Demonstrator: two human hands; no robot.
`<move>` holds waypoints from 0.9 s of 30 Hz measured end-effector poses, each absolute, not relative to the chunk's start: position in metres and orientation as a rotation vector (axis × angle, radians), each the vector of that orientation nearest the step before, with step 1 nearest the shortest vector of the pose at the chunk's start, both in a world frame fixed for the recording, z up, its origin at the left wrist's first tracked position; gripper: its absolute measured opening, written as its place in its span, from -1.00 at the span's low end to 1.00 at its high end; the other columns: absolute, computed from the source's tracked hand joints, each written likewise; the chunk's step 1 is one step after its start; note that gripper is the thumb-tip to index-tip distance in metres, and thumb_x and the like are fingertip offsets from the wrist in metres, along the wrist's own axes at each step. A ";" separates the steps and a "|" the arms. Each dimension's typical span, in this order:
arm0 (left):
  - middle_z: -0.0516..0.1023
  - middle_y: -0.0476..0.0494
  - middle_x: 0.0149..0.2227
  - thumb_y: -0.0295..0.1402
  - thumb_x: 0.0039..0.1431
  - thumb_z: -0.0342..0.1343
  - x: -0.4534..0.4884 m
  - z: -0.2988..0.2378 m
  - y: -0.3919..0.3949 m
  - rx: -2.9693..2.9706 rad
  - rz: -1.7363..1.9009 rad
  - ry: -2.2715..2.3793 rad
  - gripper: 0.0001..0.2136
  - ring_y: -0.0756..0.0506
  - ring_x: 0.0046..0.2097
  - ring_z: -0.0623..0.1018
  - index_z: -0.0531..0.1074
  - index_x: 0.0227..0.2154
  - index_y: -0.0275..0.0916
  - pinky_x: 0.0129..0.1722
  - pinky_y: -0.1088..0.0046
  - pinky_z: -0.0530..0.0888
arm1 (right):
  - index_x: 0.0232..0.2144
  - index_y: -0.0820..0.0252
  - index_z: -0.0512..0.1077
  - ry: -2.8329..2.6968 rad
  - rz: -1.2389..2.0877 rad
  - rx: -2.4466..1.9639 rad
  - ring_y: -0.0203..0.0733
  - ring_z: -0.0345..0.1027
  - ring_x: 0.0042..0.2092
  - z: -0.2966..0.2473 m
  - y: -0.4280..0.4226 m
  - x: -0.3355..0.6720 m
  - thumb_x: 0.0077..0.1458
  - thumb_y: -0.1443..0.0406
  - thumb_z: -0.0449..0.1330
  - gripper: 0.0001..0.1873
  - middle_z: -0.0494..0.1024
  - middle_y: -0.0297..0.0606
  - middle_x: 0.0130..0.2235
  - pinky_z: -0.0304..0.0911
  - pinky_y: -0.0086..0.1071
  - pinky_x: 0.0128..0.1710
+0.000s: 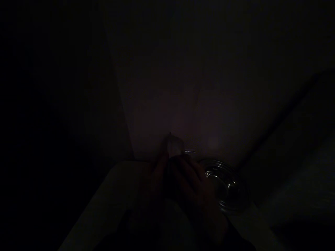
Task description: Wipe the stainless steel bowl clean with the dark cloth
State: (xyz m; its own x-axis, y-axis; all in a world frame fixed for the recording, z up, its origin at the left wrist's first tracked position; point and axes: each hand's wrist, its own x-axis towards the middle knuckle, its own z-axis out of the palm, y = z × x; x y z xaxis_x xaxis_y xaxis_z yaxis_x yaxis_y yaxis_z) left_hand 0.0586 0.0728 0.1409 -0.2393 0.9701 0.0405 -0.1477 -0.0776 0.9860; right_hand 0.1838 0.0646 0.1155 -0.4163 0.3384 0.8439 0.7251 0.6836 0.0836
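Observation:
The scene is very dark. My left hand and my right hand meet low in the middle, over a pale surface. The fingers of my left hand rise to a small pale, glinting object and seem to pinch it. A thin bright sliver shows just right of that object. My right hand's fingers curl around something dark just under the pale object, and what it is stays hidden in the gloom.
A round glass dish or bowl with bright glints sits just right of my right hand. A dim wall or panel rises behind. Everything at the left and far right is black.

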 end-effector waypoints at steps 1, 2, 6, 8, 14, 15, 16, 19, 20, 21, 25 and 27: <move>0.64 -0.24 -0.27 -0.09 0.20 0.02 0.058 0.141 0.073 0.995 1.493 1.241 -0.66 -0.15 -0.25 0.62 0.52 -0.23 -0.26 -0.36 0.40 0.53 | 0.07 0.29 0.39 -2.039 -0.554 -0.816 0.03 0.21 0.17 0.115 0.064 0.183 0.20 0.42 0.10 -0.62 0.46 -0.04 0.10 0.44 -0.11 -0.03; 0.63 -0.23 -0.25 -0.09 0.20 0.02 0.057 0.142 0.072 0.977 1.489 1.252 -0.66 -0.15 -0.23 0.62 0.51 -0.22 -0.25 -0.34 0.40 0.53 | 0.07 0.29 0.39 -2.043 -0.548 -0.818 0.02 0.21 0.17 0.114 0.064 0.183 0.20 0.42 0.09 -0.62 0.46 -0.04 0.10 0.44 -0.11 -0.03; 0.62 -0.21 -0.22 -0.13 0.15 0.10 0.059 0.143 0.069 0.946 1.478 1.300 -0.72 -0.16 -0.18 0.60 0.52 -0.25 -0.23 -0.28 0.39 0.53 | 0.05 0.32 0.41 -1.982 -0.569 -0.877 0.04 0.25 0.11 0.120 0.068 0.183 0.19 0.38 0.10 -0.63 0.48 0.00 0.07 0.46 -0.12 -0.08; 0.62 -0.19 -0.25 -0.16 0.13 0.12 0.059 0.146 0.068 0.948 1.474 1.310 -0.76 -0.16 -0.18 0.60 0.52 -0.28 -0.22 -0.26 0.39 0.52 | 0.06 0.32 0.40 -1.974 -0.575 -0.901 0.05 0.25 0.11 0.121 0.069 0.184 0.19 0.38 0.09 -0.62 0.47 0.01 0.07 0.45 -0.11 -0.09; 0.61 -0.16 -0.30 -0.16 0.23 -0.01 0.055 0.160 0.065 0.944 1.537 1.340 -0.74 -0.16 -0.17 0.59 0.50 -0.25 -0.19 -0.27 0.36 0.53 | 0.01 0.30 0.45 -2.049 -0.557 -0.790 0.01 0.25 0.12 0.111 0.057 0.178 0.20 0.45 0.07 -0.65 0.48 -0.10 0.09 0.43 -0.16 -0.04; 0.61 -0.16 -0.29 -0.17 0.22 0.01 0.054 0.160 0.065 0.942 1.550 1.354 -0.76 -0.17 -0.15 0.59 0.50 -0.25 -0.17 -0.26 0.35 0.53 | 0.01 0.28 0.45 -2.046 -0.554 -0.790 -0.01 0.26 0.11 0.111 0.056 0.177 0.20 0.46 0.07 -0.66 0.48 -0.12 0.09 0.44 -0.17 -0.04; 0.61 -0.16 -0.28 -0.19 0.20 0.04 0.055 0.159 0.064 0.940 1.562 1.366 -0.79 -0.19 -0.11 0.58 0.50 -0.26 -0.16 -0.25 0.35 0.52 | 0.01 0.26 0.45 -2.039 -0.556 -0.793 -0.02 0.26 0.11 0.111 0.057 0.177 0.21 0.45 0.07 -0.66 0.48 -0.13 0.09 0.44 -0.18 -0.04; 0.61 -0.17 -0.21 -0.20 0.14 0.09 0.058 0.153 0.063 0.940 1.597 1.373 -0.83 -0.20 -0.04 0.55 0.50 -0.29 -0.12 -0.20 0.36 0.52 | 0.02 0.28 0.43 -2.002 -0.577 -0.812 0.00 0.24 0.11 0.116 0.061 0.179 0.22 0.41 0.08 -0.67 0.48 -0.07 0.08 0.45 -0.17 -0.07; 0.61 -0.17 -0.21 -0.18 0.15 0.07 0.060 0.151 0.064 0.942 1.603 1.368 -0.82 -0.19 -0.05 0.55 0.50 -0.30 -0.12 -0.19 0.37 0.52 | 0.04 0.29 0.42 -2.000 -0.577 -0.839 0.02 0.24 0.12 0.118 0.062 0.180 0.22 0.39 0.09 -0.66 0.46 -0.04 0.09 0.46 -0.14 -0.08; 0.61 -0.18 -0.25 -0.17 0.14 0.08 0.061 0.150 0.064 0.957 1.571 1.347 -0.80 -0.20 -0.09 0.57 0.51 -0.31 -0.13 -0.22 0.34 0.52 | 0.05 0.29 0.40 -1.992 -0.579 -0.869 0.05 0.23 0.12 0.119 0.063 0.181 0.22 0.37 0.09 -0.64 0.45 -0.02 0.10 0.46 -0.11 -0.08; 0.61 -0.20 -0.28 -0.20 0.15 0.09 0.059 0.154 0.064 0.986 1.573 1.358 -0.82 -0.22 -0.13 0.58 0.50 -0.30 -0.16 -0.22 0.30 0.52 | 0.08 0.23 0.38 -1.989 -0.580 -0.864 0.05 0.22 0.16 0.117 0.059 0.180 0.20 0.42 0.09 -0.61 0.46 -0.05 0.10 0.43 -0.06 -0.03; 0.61 -0.19 -0.25 -0.24 0.13 0.12 0.057 0.160 0.062 1.004 1.604 1.369 -0.87 -0.22 -0.05 0.55 0.49 -0.33 -0.16 -0.15 0.31 0.51 | 0.05 0.23 0.41 -2.012 -0.579 -0.821 0.00 0.24 0.15 0.114 0.054 0.178 0.20 0.45 0.07 -0.62 0.49 -0.09 0.07 0.43 -0.11 -0.02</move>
